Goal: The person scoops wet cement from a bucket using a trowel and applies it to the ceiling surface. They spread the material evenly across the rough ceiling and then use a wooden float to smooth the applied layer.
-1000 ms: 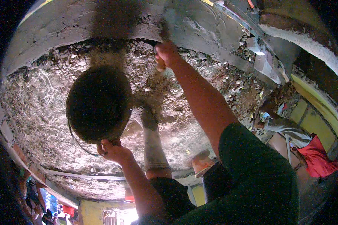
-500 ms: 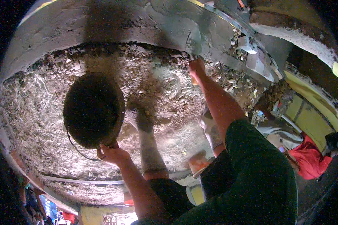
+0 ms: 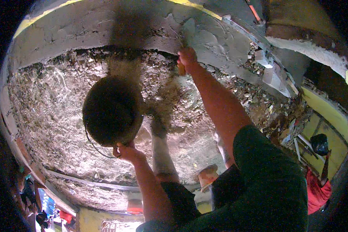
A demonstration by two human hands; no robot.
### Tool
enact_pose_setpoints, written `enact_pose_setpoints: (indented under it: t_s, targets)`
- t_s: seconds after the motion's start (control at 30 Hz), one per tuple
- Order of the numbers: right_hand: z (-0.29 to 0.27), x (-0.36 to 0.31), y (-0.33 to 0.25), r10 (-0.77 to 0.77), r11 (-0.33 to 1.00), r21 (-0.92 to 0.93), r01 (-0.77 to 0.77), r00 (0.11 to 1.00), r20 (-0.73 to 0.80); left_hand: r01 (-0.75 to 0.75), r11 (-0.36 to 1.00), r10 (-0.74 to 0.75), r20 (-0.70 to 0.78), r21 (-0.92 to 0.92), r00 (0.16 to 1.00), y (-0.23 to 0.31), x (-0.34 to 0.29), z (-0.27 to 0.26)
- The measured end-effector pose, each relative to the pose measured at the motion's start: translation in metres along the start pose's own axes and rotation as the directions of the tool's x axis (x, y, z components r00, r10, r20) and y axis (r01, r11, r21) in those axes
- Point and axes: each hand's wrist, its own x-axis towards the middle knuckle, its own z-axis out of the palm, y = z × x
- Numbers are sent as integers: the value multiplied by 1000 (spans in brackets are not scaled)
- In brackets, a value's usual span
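Observation:
My left hand (image 3: 128, 152) grips the near rim of a round dark bucket (image 3: 111, 112), whose wire handle hangs down on the left side. The bucket is held above the rubble floor, and its inside is too dark to make out. Stretched far forward, my right hand (image 3: 187, 57) is closed round the wooden handle of a trowel (image 3: 188, 29). Its grey blade lies on the wet mortar band (image 3: 81, 29) along the far side, just beyond the rubble edge.
Loose rubble (image 3: 197, 92) covers the ground around my feet. White blocks (image 3: 275, 80) stand by a long straight edge at the far right. Behind on the right, a person in a red shirt (image 3: 317, 189) holds up a round black container (image 3: 319, 144). An orange-and-white tub (image 3: 134, 206) sits near the lower edge.
My right hand has swept the trowel leftward along the mortar. The view has shifted a little, and the bucket appears farther right. The person in red now has a black container raised.

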Motion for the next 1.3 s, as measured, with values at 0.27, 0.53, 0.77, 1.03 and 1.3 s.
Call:
enact_pose_setpoints:
  t_s: [0.27,0.53,0.77,1.03,1.3]
  targets:
    - [82,-80,-1,-202,535,-741,406,913,355,-21,995,22,12,-99,1000,-5,4,-3]
    - [-20,-273,-72,-316,64,-608,791,594,740,92,908,-115,-31,-410,993,16,-1,-14]
    - [44,-348,-90,88,364,-642,675,662,745,-175,980,154,191,99,969,83,-15,-38]
    - [144,-380,-66,263,578,-667,471,665,698,156,973,-223,497,172,839,167,-13,-31]
    - [-103,-486,1,78,700,-705,112,970,231,-357,831,-79,725,427,685,199,-86,-24]
